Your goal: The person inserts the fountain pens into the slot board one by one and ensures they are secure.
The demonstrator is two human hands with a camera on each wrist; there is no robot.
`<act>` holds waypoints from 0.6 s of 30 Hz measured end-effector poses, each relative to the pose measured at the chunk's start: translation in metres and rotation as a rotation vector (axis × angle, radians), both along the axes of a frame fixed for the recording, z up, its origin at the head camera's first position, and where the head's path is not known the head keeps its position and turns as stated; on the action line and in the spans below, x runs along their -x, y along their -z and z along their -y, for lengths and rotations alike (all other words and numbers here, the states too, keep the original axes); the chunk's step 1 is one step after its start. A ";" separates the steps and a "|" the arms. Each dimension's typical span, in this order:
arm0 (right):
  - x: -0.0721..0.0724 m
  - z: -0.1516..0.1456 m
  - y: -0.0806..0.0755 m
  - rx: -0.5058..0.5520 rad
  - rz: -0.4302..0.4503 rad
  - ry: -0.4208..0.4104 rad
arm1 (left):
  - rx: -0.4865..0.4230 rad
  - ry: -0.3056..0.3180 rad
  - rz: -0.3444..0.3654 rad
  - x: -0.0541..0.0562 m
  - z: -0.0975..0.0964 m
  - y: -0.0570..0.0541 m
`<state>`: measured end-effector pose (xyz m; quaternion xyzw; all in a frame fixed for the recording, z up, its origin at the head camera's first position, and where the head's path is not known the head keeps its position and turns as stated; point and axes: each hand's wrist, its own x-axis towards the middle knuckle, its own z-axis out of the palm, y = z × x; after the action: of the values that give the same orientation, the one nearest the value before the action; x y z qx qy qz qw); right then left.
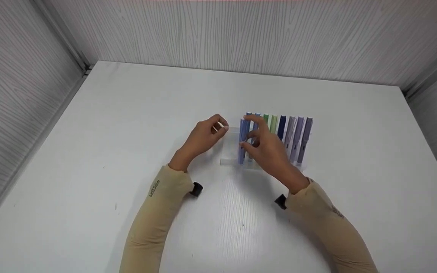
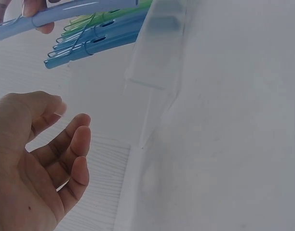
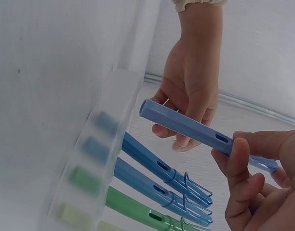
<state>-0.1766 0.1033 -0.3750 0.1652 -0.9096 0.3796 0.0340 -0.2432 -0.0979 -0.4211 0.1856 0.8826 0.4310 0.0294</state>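
A clear pen stand (image 1: 229, 162) holds a row of capped pens standing upright, leaning slightly back. My right hand (image 1: 269, 149) pinches a periwinkle-blue pen (image 3: 186, 126) between thumb and fingers, at the stand's left end. That pen is upright in the head view, its lower end close to the stand's front ledge. At the top left edge of the stand, my left hand (image 1: 202, 135) pinches the clear panel with thumb and forefinger; its other fingers are loosely bent in the left wrist view. Beside the held pen are a dark blue pen (image 3: 152, 161) and a lighter blue pen (image 3: 147, 183).
Farther right in the row stand a green pen (image 3: 130, 204), a navy pen (image 1: 282, 127) and several purple-toned pens, the last a dark purple pen (image 1: 305, 140). The white table (image 1: 157, 91) meets wood-grain panels (image 1: 241, 34) at the back and sides.
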 end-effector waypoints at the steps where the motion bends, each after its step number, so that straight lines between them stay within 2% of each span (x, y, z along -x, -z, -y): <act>1: 0.000 0.000 0.001 0.004 -0.019 0.001 | 0.001 0.000 0.000 0.000 0.000 0.000; 5: 0.001 0.000 0.002 0.025 -0.066 0.002 | -0.001 0.004 -0.005 -0.001 0.000 0.001; 12: 0.004 0.000 0.005 0.064 -0.073 0.026 | -0.002 0.002 -0.010 -0.001 0.000 0.001; 18: 0.006 0.001 0.008 0.024 -0.101 0.040 | -0.001 0.002 -0.011 0.000 0.000 0.000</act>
<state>-0.1830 0.1025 -0.3829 0.1653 -0.9052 0.3811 0.0893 -0.2428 -0.0976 -0.4215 0.1890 0.8823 0.4304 0.0247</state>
